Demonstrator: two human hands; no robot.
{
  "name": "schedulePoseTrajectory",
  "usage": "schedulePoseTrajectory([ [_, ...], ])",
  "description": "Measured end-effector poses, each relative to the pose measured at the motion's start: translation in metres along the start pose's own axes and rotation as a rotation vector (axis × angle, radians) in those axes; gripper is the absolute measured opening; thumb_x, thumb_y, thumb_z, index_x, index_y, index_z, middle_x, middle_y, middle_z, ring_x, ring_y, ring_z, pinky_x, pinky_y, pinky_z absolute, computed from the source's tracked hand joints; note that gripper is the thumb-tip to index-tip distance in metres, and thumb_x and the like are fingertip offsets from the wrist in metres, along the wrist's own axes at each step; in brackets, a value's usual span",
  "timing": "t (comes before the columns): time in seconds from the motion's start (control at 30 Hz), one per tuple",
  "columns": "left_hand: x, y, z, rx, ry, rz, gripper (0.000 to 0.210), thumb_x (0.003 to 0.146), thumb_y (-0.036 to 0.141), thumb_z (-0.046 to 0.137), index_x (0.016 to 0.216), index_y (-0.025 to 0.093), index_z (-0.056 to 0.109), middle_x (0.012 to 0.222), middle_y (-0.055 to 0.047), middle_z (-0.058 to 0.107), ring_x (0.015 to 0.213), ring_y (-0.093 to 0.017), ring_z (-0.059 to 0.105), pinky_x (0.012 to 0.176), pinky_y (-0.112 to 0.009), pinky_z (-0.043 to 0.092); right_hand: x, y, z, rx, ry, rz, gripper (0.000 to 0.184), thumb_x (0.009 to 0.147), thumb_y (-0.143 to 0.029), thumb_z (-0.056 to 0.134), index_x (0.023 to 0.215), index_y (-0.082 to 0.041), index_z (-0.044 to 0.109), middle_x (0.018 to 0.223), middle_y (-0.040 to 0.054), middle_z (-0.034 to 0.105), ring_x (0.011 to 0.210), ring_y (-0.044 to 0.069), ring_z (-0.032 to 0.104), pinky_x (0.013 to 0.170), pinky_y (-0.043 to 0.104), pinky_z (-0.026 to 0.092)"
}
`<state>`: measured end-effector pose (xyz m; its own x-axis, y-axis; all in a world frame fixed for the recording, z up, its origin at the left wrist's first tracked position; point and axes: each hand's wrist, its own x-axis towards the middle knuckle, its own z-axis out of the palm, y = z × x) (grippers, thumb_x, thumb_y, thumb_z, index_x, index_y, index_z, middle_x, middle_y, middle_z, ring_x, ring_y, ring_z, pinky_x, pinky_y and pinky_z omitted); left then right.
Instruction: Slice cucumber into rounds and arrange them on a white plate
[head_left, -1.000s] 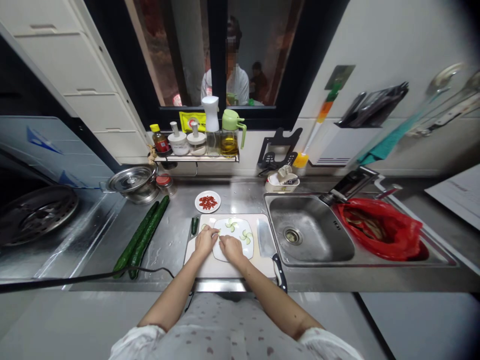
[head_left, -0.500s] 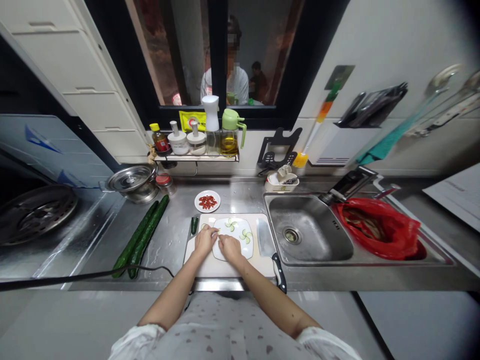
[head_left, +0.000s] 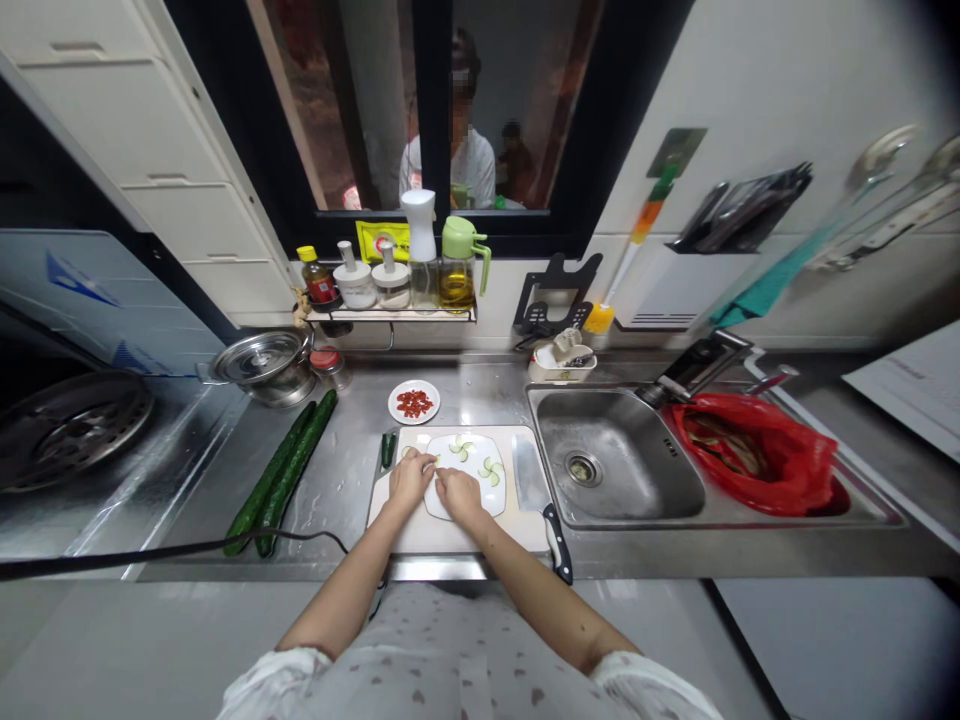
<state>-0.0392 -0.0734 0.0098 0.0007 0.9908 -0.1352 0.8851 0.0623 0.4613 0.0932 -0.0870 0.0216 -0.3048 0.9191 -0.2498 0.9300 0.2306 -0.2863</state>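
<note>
A white plate [head_left: 454, 508] lies on a pale cutting board [head_left: 525, 540]. Thin cucumber slices form a pinwheel [head_left: 460, 447] at the plate's top and another pinwheel [head_left: 491, 471] at its right. Over the plate's left part is my left hand [head_left: 410, 478], fingertips pinched, with a bit of pale green cucumber slice showing at them. My right hand [head_left: 459, 493] is beside it over the plate's middle, fingers curled and pressed together; what they hold is hidden. A few more slices [head_left: 406, 453] show partly behind my left hand. A kitchen knife [head_left: 531, 475] rests along the board's right side.
Two whole cucumbers [head_left: 289, 475] lie at left, with short cucumber pieces [head_left: 388, 450] by the board. Behind it sits a small dish of chopped red chili [head_left: 414, 402]. A steel sink [head_left: 622, 460] and a red bag [head_left: 757, 455] are at right. A black cable [head_left: 187, 548] crosses the counter.
Both hands stay almost in place over the plate, fingertips close together. The whole view has shifted very slightly; nothing else visibly differs.
</note>
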Motion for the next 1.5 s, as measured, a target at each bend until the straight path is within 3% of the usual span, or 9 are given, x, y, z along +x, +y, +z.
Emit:
schedulePoseTrajectory([
  [0.33, 0.0, 0.0, 0.001, -0.002, -0.003, -0.014, 0.028, 0.086, 0.03, 0.052, 0.11, 0.028, 0.067, 0.101, -0.005, 0.056, 0.091, -0.016, 0.057, 0.078, -0.024, 0.04, 0.0, 0.001, -0.001, 0.005, 0.009, -0.005, 0.031, 0.093, -0.027, 0.037, 0.113, -0.022, 0.06, 0.108, 0.0074, 0.066, 0.095, 0.018, 0.06, 0.075, 0.026, 0.04],
  [0.57, -0.001, -0.001, 0.0, -0.134, 0.066, -0.04, 0.029, 0.085, 0.03, 0.051, 0.109, 0.026, 0.067, 0.099, -0.005, 0.059, 0.087, -0.015, 0.058, 0.076, -0.024, 0.042, -0.012, 0.014, -0.016, 0.149, 0.115, 0.011, 0.036, 0.093, -0.032, 0.035, 0.121, -0.025, 0.057, 0.113, 0.0042, 0.065, 0.1, 0.017, 0.06, 0.079, 0.025, 0.04],
  [0.77, 0.003, -0.022, -0.017, -0.112, 0.194, -0.259, 0.031, 0.086, 0.032, 0.048, 0.111, 0.026, 0.065, 0.101, -0.006, 0.063, 0.088, -0.019, 0.059, 0.074, -0.027, 0.042, -0.038, 0.05, -0.034, 0.33, 0.268, 0.094, 0.038, 0.092, -0.033, 0.036, 0.116, -0.022, 0.063, 0.109, 0.0046, 0.068, 0.094, 0.016, 0.062, 0.081, 0.024, 0.043],
  [0.87, 0.006, -0.037, -0.025, -0.054, 0.179, -0.334, 0.033, 0.084, 0.035, 0.049, 0.113, 0.027, 0.063, 0.099, -0.005, 0.065, 0.088, -0.02, 0.06, 0.073, -0.028, 0.042, -0.053, 0.072, -0.039, 0.449, 0.383, 0.143, 0.04, 0.09, -0.037, 0.036, 0.11, -0.02, 0.066, 0.103, 0.007, 0.07, 0.09, 0.019, 0.063, 0.08, 0.027, 0.045],
  [1.03, 0.013, -0.042, -0.028, 0.06, 0.093, -0.295, 0.037, 0.084, 0.037, 0.048, 0.117, 0.025, 0.06, 0.102, -0.007, 0.066, 0.092, -0.022, 0.061, 0.073, -0.028, 0.043, -0.073, 0.093, -0.04, 0.53, 0.451, 0.207, 0.042, 0.087, -0.041, 0.037, 0.102, -0.019, 0.069, 0.093, 0.0081, 0.072, 0.082, 0.021, 0.064, 0.072, 0.028, 0.047],
  [1.23, 0.022, -0.024, -0.025, 0.243, -0.022, -0.208, 0.036, 0.087, 0.037, 0.042, 0.113, 0.021, 0.061, 0.114, -0.014, 0.059, 0.095, -0.026, 0.062, 0.077, -0.034, 0.045, -0.083, 0.09, -0.033, 0.557, 0.433, 0.192, 0.041, 0.086, -0.042, 0.037, 0.099, -0.019, 0.07, 0.088, 0.0078, 0.072, 0.079, 0.02, 0.064, 0.07, 0.028, 0.048],
  [1.5, 0.028, -0.02, -0.026, 0.303, -0.061, -0.198, 0.034, 0.089, 0.035, 0.04, 0.109, 0.019, 0.062, 0.114, -0.014, 0.057, 0.095, -0.026, 0.062, 0.077, -0.035, 0.046, -0.087, 0.092, -0.028, 0.551, 0.446, 0.169, 0.042, 0.086, -0.043, 0.038, 0.098, -0.019, 0.07, 0.088, 0.008, 0.072, 0.077, 0.02, 0.065, 0.068, 0.027, 0.048],
])
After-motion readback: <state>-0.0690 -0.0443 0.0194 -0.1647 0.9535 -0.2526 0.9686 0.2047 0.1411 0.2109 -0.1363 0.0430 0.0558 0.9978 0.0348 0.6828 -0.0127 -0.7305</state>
